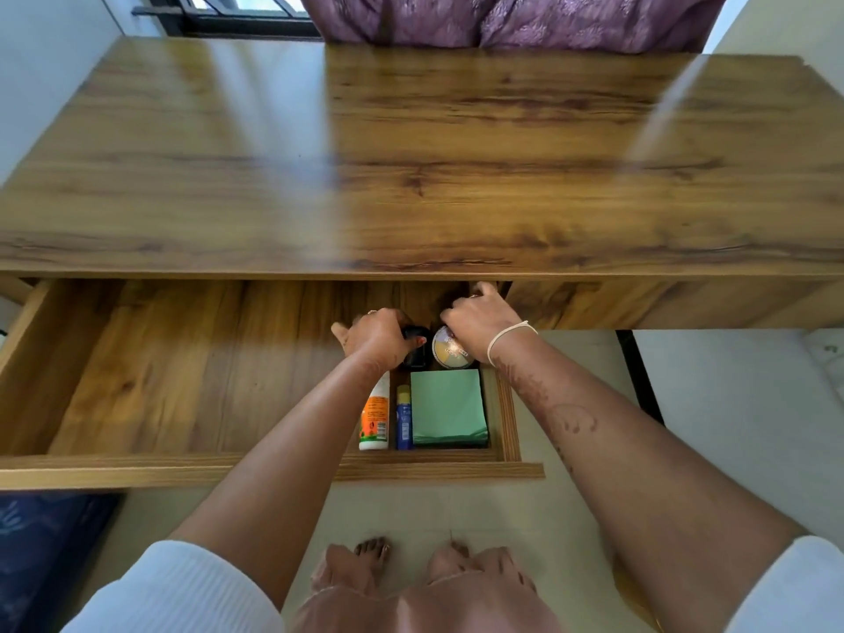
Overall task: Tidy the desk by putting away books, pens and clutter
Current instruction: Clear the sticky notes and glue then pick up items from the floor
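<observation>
- Nearest the camera, two bare feet stand on the pale floor [571,472], and both forearms reach forward out of white sleeves [182,591].
- Next comes the open drawer [150,372], pulled well out from under the bench [411,153]. Its wide left part lies bare; the things sit in a narrow compartment at its right end.
- At the front of that compartment a white and orange bottle [375,415] lies beside a blue tube [403,420], and just right of them rests a stack of green paper [448,406].
- Behind the paper, the left hand [377,335] is closed over a small black object [414,347], its fingers wrapped round the top. What the object is cannot be told.
- Just beside it, the right hand [479,324] presses down on a round tin [450,351] with a yellow and pale lid. The fingers curl over its far edge, so the grip looks firm. The two hands are near each other but apart.
- Judging by this, the step in hand is settling the last small clutter into the rear of the compartment.
- The next move probably calls for letting both things go, drawing the hands clear of the bench edge, then pushing the drawer shut.
- Beyond, the bench top shows no books or pens, so the task looks nearly done.
- Farthest off hangs a purple curtain [502,16] by a dark window frame [237,20].
</observation>
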